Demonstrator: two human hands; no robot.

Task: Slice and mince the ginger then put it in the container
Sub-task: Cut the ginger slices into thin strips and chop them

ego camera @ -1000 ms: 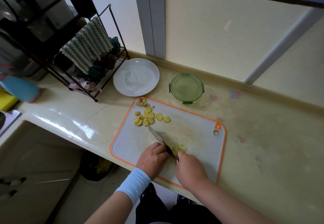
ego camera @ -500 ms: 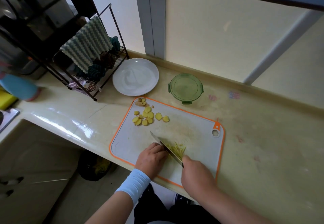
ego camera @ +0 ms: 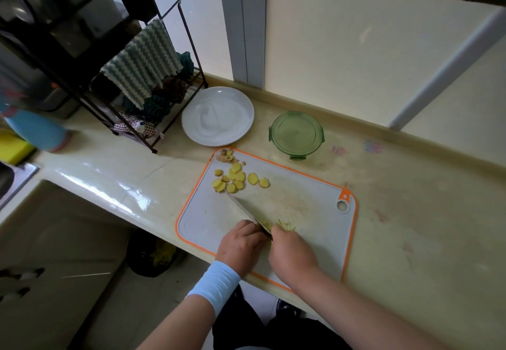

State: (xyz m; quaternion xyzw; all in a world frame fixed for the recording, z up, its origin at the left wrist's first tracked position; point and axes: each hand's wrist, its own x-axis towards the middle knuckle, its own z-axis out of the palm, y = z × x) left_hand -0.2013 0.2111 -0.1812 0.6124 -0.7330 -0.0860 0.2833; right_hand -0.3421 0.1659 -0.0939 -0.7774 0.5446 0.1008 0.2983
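Ginger (ego camera: 286, 227) shreds under right grip (ego camera: 291, 253); left grip (ego camera: 241, 242) clenched around knife (ego camera: 247, 211); no legible writing.

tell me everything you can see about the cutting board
The white plastic cutting board with an orange rim lies flat on the beige counter, near its front edge. It is a rounded rectangle with a hanging hole and orange tab at its far right corner. Round yellow ginger slices sit at its far left, and brownish trimmings lie at that corner. Both hands rest on its near part.

A snug, pale blue fabric wristband (ego camera: 214, 285) wraps the left wrist. The right forearm (ego camera: 356, 306) is bare. Dark trousers (ego camera: 273, 333) show below.
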